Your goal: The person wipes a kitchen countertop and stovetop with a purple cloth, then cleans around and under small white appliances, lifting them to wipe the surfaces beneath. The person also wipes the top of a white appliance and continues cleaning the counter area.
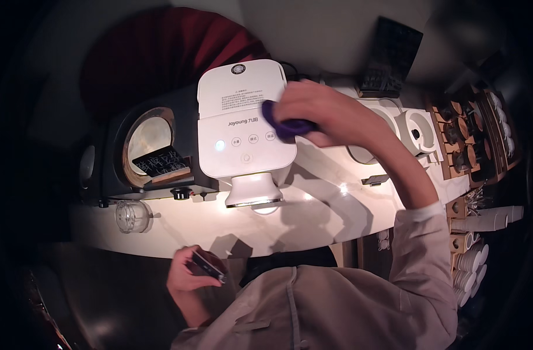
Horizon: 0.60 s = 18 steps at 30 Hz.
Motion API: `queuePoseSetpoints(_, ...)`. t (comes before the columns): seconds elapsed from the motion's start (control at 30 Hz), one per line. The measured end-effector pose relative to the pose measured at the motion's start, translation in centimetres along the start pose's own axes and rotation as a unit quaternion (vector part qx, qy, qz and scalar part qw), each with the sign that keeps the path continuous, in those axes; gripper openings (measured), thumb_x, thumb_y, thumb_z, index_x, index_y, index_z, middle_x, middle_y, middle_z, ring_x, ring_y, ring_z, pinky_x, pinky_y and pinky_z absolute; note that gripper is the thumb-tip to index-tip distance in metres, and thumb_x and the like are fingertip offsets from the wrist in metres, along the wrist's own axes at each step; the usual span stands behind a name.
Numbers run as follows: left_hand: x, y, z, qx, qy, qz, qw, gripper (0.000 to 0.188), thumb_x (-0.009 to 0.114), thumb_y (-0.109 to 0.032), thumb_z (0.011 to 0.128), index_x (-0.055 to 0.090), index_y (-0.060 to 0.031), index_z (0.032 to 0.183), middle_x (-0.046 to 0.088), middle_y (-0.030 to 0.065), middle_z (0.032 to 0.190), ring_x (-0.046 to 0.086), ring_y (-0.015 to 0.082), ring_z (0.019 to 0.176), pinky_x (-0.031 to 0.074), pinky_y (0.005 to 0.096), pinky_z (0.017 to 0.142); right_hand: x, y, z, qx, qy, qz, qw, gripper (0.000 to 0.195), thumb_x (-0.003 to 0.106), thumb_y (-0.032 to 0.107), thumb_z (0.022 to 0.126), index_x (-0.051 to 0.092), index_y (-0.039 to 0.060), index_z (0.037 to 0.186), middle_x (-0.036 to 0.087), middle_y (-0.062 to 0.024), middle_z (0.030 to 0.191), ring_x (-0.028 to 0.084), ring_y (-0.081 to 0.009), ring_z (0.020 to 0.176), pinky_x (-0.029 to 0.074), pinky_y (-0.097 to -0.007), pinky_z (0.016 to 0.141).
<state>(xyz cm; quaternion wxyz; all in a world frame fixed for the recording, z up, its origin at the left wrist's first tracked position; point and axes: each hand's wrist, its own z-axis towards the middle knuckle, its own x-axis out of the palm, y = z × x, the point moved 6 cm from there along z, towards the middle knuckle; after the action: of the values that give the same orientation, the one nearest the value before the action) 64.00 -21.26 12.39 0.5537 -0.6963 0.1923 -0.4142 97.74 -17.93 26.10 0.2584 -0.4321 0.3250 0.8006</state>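
My right hand point(314, 109) grips a bunched purple cloth point(288, 124) at the right side of a white Joyoung countertop appliance point(231, 105), probably a soymilk maker. The cloth overlaps its top panel, where one round button glows blue-white; I cannot tell how firmly it touches. A white spout-like part point(254, 189) juts from the front of the machine. Low on the left, in front of the counter edge, my left hand point(185, 273) holds a small dark rectangular object point(207, 266), whose exact kind is unclear.
Left of the machine stands a dark unit with a round metal lid point(150, 133) and a small lettered sign point(161, 162). A glass jar point(132, 216) sits near the marble counter's point(183, 234) edge. White round containers point(417, 131), stacked cups point(485, 221) and plates point(467, 262) are at right.
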Motion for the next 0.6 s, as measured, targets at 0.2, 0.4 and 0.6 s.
queuePoseSetpoints(0.2,0.2,-10.5,6.2,0.135,-0.065,0.302,0.942,0.042,0.093,-0.002,0.057,0.057,-0.0016,0.078,0.070,0.0116,0.074,0.073,0.0242,0.080,0.057,0.0343,0.072,-0.8,3.3,-12.2,0.217,-0.107,0.042,0.969,0.028,0.065,-0.005,0.062,0.062,0.0012,0.089,0.064,-0.0121,0.086,0.063,-0.0338,0.084,0.052,-0.0399,0.075)
queuePoseSetpoints(0.4,6.0,-15.8,18.8,0.199,0.037,0.539,0.817,0.041,0.089,-0.010,0.063,0.064,0.0019,0.094,0.066,0.0054,0.078,0.060,0.0088,0.073,0.048,0.0250,0.070,3.2,8.3,-19.7,0.363,-0.206,0.117,0.901,0.028,0.068,-0.007,0.063,0.067,0.0005,0.090,0.069,-0.0134,0.088,0.069,-0.0293,0.081,0.054,-0.0338,0.072)
queuePoseSetpoints(0.6,7.1,-15.5,24.7,0.167,0.038,0.666,0.726,0.039,0.084,-0.005,0.066,0.064,0.0039,0.098,0.069,0.0198,0.083,0.069,0.0295,0.076,0.052,0.0345,0.073,5.1,12.6,-23.6,0.429,-0.261,0.148,0.852,0.028,0.068,-0.009,0.063,0.068,-0.0013,0.090,0.070,-0.0144,0.089,0.070,-0.0281,0.081,0.054,-0.0319,0.071)
